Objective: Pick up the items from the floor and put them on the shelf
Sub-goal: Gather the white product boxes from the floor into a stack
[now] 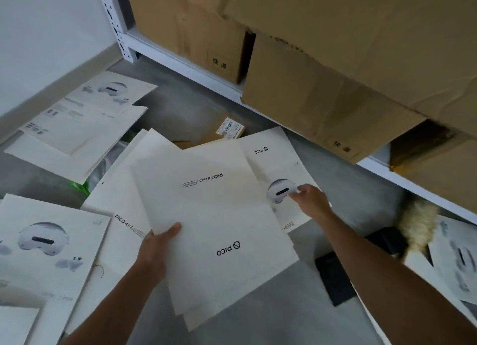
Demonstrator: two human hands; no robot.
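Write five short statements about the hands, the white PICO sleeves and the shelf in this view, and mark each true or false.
1. The left hand grips the white PICO sleeve by its edge, thumb on top. True.
2. The right hand holds a black box. False: it reaches onto another white sleeve printed with a headset, which lies partly under the held one.
3. Brown cardboard boxes sit on the white shelf. True.
4. The floor holds no more sleeves. False: more lie by the wall and at lower left.
5. The held sleeve is already on the shelf. False: it is over the floor, in front of the shelf.
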